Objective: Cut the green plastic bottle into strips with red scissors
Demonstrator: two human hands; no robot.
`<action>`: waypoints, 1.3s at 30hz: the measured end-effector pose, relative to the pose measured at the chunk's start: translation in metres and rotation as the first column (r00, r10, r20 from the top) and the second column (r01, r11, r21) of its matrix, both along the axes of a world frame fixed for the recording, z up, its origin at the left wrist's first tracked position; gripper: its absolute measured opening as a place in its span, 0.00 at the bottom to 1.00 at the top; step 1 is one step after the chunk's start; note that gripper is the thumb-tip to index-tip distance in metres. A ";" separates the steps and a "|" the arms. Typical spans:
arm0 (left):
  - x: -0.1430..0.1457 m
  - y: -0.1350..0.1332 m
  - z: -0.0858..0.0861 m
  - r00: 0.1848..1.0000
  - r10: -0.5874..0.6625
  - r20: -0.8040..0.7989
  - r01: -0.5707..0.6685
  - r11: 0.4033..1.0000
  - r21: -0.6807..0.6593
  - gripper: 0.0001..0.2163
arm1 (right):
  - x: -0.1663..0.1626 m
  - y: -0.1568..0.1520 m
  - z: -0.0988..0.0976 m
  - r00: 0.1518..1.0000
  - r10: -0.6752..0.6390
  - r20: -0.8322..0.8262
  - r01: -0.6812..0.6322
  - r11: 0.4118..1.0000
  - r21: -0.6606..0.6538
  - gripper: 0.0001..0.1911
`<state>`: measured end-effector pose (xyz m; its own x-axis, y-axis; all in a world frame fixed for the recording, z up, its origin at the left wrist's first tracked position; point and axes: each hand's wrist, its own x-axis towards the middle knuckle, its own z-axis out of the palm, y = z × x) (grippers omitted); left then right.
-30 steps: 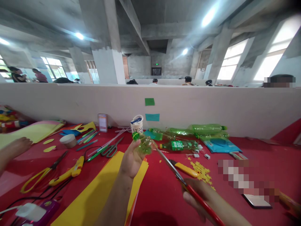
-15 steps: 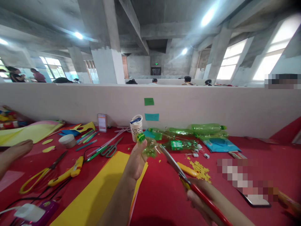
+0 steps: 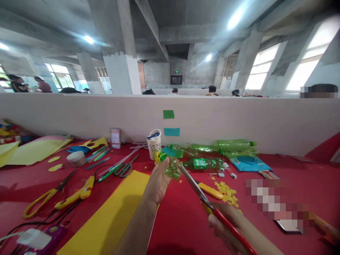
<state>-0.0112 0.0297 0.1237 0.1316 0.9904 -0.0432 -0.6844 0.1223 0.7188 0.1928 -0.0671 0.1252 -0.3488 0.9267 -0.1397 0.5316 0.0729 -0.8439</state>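
Note:
My left hand (image 3: 158, 182) is closed round the cut-off top of a green plastic bottle (image 3: 170, 166), its green cap pointing left. In my right hand (image 3: 225, 223) are red-handled scissors (image 3: 209, 203), the fingers wrapped on the handles. Their blades reach up and left to the bottle piece and touch its right edge. Both hands are raised above the red table (image 3: 186, 219), over the right edge of a long yellow foam sheet (image 3: 111, 216).
Several green bottles (image 3: 225, 148) lie by the white partition beside a paper cup (image 3: 154, 142). A yellow utility knife (image 3: 211, 191) and yellow scraps are near the scissors. Left: a glue gun (image 3: 78, 193), yellow-handled scissors (image 3: 45, 198), green scissors (image 3: 124, 169), pens, a tape roll (image 3: 76, 158).
The bottle piece and my left hand drifted right and slightly down. Another person's hand at the left edge has left the picture. The yellow paper there has shifted.

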 end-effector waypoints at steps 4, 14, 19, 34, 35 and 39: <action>-0.003 0.001 0.002 1.000 0.019 0.015 -0.018 0.999 -0.047 0.10 | 0.004 0.001 -0.002 0.993 -0.011 0.113 0.013 1.000 -0.010 0.29; -0.014 0.005 0.005 0.988 0.087 0.127 -0.068 0.987 -0.148 0.08 | 0.004 0.006 -0.006 0.958 0.021 0.285 -0.035 0.999 0.041 0.21; -0.011 0.003 0.006 0.995 0.035 0.089 -0.026 0.994 -0.102 0.09 | 0.002 0.004 -0.003 0.979 -0.055 0.197 0.055 0.998 0.002 0.22; -0.006 0.001 0.002 1.000 0.008 0.028 -0.008 1.000 -0.022 0.09 | 0.001 0.003 -0.002 0.999 -0.026 0.030 0.027 0.998 -0.048 0.26; -0.006 0.001 0.002 1.000 0.005 0.022 -0.005 1.000 -0.014 0.09 | 0.001 0.004 -0.003 0.999 -0.019 0.032 0.021 0.998 -0.052 0.26; -0.004 -0.001 0.002 1.000 -0.003 -0.003 0.003 1.000 0.011 0.11 | 0.001 0.005 -0.005 0.999 0.000 0.044 0.001 1.000 -0.029 0.25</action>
<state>-0.0150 0.0291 0.1260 0.1348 0.9903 -0.0330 -0.6818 0.1169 0.7222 0.1936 -0.0621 0.1203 -0.3414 0.9223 -0.1813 0.5684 0.0489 -0.8213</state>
